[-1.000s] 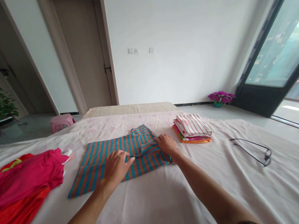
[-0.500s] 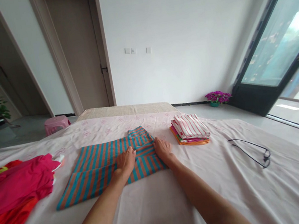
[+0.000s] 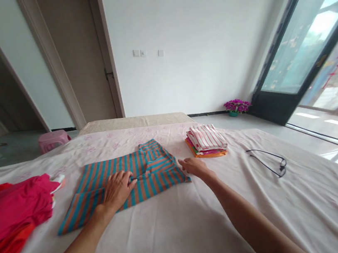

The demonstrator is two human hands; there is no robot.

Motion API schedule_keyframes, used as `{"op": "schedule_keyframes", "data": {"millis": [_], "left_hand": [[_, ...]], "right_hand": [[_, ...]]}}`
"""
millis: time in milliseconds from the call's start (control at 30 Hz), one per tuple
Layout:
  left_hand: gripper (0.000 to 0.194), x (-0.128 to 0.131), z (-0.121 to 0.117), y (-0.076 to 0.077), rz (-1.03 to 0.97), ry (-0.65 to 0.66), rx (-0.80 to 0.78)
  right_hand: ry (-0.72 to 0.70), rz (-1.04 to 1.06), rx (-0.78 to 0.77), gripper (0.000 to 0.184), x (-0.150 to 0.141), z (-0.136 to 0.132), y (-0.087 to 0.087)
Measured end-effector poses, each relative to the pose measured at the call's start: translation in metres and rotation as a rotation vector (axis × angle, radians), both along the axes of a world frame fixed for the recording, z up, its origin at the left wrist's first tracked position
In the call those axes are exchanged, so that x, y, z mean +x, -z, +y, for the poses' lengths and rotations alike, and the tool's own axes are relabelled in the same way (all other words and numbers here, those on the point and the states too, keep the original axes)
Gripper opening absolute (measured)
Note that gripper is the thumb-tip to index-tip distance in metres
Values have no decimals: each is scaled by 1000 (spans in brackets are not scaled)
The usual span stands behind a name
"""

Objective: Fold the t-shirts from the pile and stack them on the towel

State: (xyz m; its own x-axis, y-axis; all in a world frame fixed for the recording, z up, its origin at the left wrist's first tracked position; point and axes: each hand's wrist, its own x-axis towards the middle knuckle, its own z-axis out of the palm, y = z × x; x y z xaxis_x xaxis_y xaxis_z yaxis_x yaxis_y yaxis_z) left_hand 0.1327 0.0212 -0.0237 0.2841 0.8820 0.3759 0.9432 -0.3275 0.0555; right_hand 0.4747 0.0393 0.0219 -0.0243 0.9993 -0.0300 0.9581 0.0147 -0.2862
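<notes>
A garment with teal and orange-brown stripes (image 3: 100, 178) lies partly folded on the bed. Its right portion is doubled over in a narrow, wrinkled fold that juts out at the top. My left hand (image 3: 118, 189) rests palm down on the middle of the cloth, fingers stretched forward and thumb apart. Just off the garment's right edge is my right hand (image 3: 195, 166), its fingers loosely bent and pointing left, with nothing visible in them. Behind and right of that hand sits a stack of folded clothes (image 3: 207, 140), a white one with red stripes on top.
Pink and red clothes (image 3: 16, 206) lie heaped at the left. Black-framed glasses (image 3: 270, 162) rest on the pale bedsheet (image 3: 178, 234) at the right. Beyond the bed are a pink stool (image 3: 53, 140) and a pot of purple flowers (image 3: 237, 106).
My left hand has moved left across the striped cloth and flattened out. My right hand has come off the garment's right edge, moving slightly right. The view has shifted a little.
</notes>
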Motion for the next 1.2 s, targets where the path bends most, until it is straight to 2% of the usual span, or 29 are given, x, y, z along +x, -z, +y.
{"op": "schedule_keyframes", "data": {"millis": [100,167,233,300,333,400,500,567,667,767,967,1200], "left_hand": [[28,-14,-4,8,7,-40,18],[29,-20,-6,11,11,-65,14],[30,-23,-10,12,5,-112,21],[29,-25,-16,10,-24,-115,66],[29,-24,-20,8,-45,-76,94],[29,-21,-30,3,-90,93,119],[30,-11,-45,-1,-125,362,37],[22,-5,-52,-2,-138,434,-38],[14,-1,-55,-1,-167,413,-107],[14,-2,-54,-1,-172,383,-136],[11,0,-57,-7,-178,355,-165],[11,0,-59,-7,-210,353,-168]], "right_hand": [[58,-45,-30,52,-9,-25,-1],[52,-42,-35,43,-11,-36,-1],[7,11,-66,34,-7,-43,0],[-83,101,-105,39,2,-46,3],[-127,145,-111,45,7,-46,5],[-183,201,-83,51,14,-47,9],[-203,196,39,45,16,-50,13],[-224,152,132,39,16,-54,12],[-279,34,233,34,19,-58,11],[-299,-46,235,33,26,-61,10],[-228,62,143,42,27,-62,8],[-259,3,198,27,25,-59,12]]}}
